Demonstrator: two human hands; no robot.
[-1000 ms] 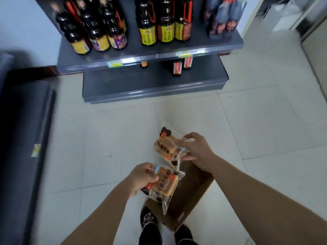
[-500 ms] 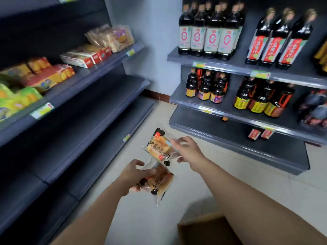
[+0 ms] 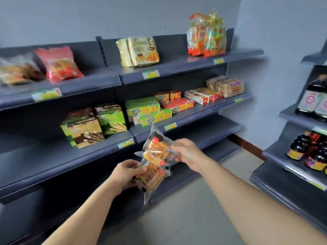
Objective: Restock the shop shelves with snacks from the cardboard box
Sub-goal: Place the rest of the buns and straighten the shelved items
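Note:
Each hand holds a clear packet of golden layered bread with black and red print. My right hand (image 3: 186, 153) grips the upper bread packet (image 3: 155, 149) by its right edge. My left hand (image 3: 126, 173) holds the lower bread packet (image 3: 151, 179), which hangs just below and partly behind the upper one. Both packets hover in front of the dark grey snack shelves (image 3: 58, 165), near the bare third shelf. The cardboard box is out of view.
Green and brown biscuit-stick boxes (image 3: 92, 125), green and orange cracker packs (image 3: 150, 110) and white-red boxes (image 3: 203, 96) fill the second shelf. Snack bags (image 3: 58, 63) sit on the top shelf. Dark sauce bottles (image 3: 311, 152) stand on the right rack. Grey tiled floor lies between.
My view has swung up and left from the floor and box to the snack shelves. Both hands have carried the packets up toward the shelves, and the box has left the view.

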